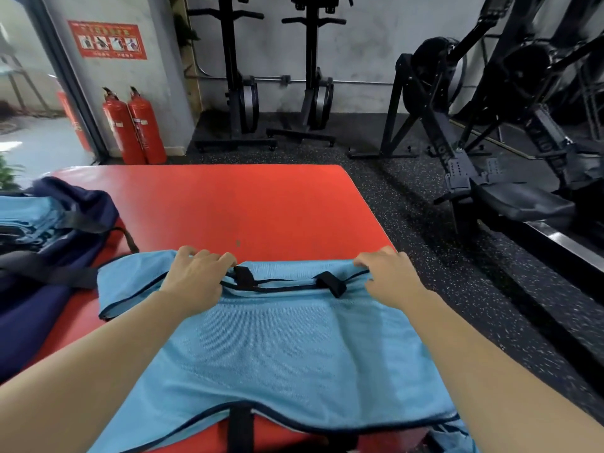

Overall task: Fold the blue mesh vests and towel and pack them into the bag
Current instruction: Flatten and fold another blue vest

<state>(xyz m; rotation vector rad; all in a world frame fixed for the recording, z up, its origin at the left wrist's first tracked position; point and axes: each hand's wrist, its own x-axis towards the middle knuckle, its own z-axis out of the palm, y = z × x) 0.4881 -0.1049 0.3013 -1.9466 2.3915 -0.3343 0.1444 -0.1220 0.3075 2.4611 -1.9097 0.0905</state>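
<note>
As I look down through the head camera, a light blue mesh vest [277, 348] lies spread flat on the near part of the red counter [261, 204], with its dark-trimmed hem closest to me. My left hand [196, 276] sits on the far edge of the vest at the left. Its fingers [225, 258] are curled and pinch the fabric just beside a black strap loop [243, 277]. My right hand [389, 276] is on the same far edge at the right, fingers curled down and gripping the fabric near a second black loop [331, 282]. Both my forearms reach out over the vest. A black strap [240, 429] runs down from the middle of the near hem.

To my left the navy bag [42, 308] lies open on the counter, just beside the left corner of the vest. A stack of folded light blue cloth [29, 217] sits inside it; I cannot tell whether it is vests or towel. A dark shoulder strap [42, 269] lies across the front of the bag.

Beyond the counter, two red fire extinguishers [134, 125] stand against the wall under a red sign [108, 39]. Black exercise machines [457, 103] stand on the speckled dark floor [441, 282].
</note>
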